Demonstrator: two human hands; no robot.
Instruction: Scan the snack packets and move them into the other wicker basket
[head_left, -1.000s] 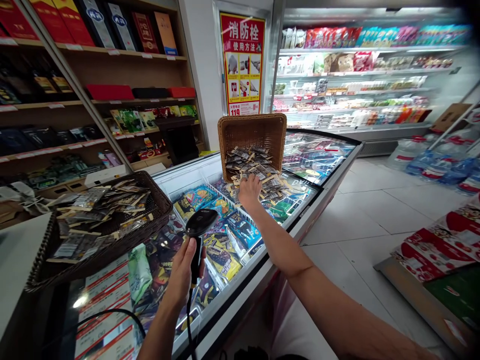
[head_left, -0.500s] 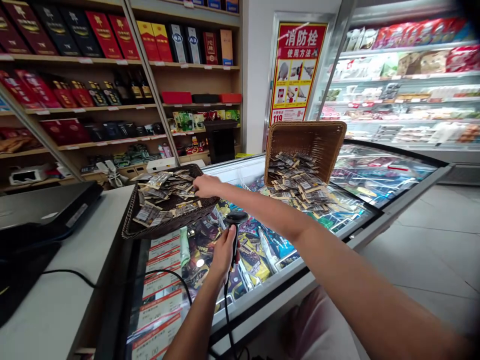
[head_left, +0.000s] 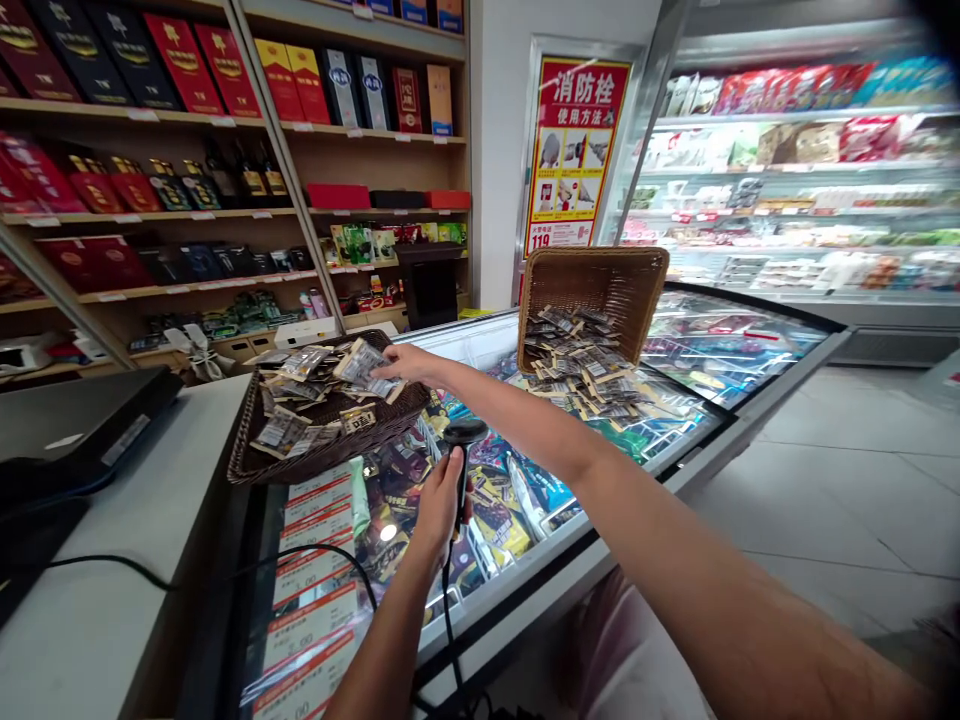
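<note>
My left hand (head_left: 441,500) is wrapped round the handle of a black barcode scanner (head_left: 465,432), held upright over the freezer's glass top. A cable runs down from its grip. My right hand (head_left: 405,364) reaches across to the dark woven basket (head_left: 281,466) and grips a small snack packet (head_left: 364,366) at its right side, lifted a little above the others. Several similar packets (head_left: 304,362) lie loose in that basket. To the right, a tan wicker basket (head_left: 592,280) stands tipped on its side, with many packets (head_left: 589,365) spilling from its mouth onto the glass.
Price labels (head_left: 315,600) line the left end of the chest freezer (head_left: 517,590), which holds bagged goods. A white counter (head_left: 150,610) with a dark device (head_left: 82,420) stands at left. A black cable (head_left: 330,546) crosses between them. Behind are stocked shelves (head_left: 360,270) and a fridge (head_left: 795,210).
My right hand has risen slightly from the dark basket's edge, bringing up a packet that now shows its printed face. The scanner stays in my left hand. The view has shifted slightly.
</note>
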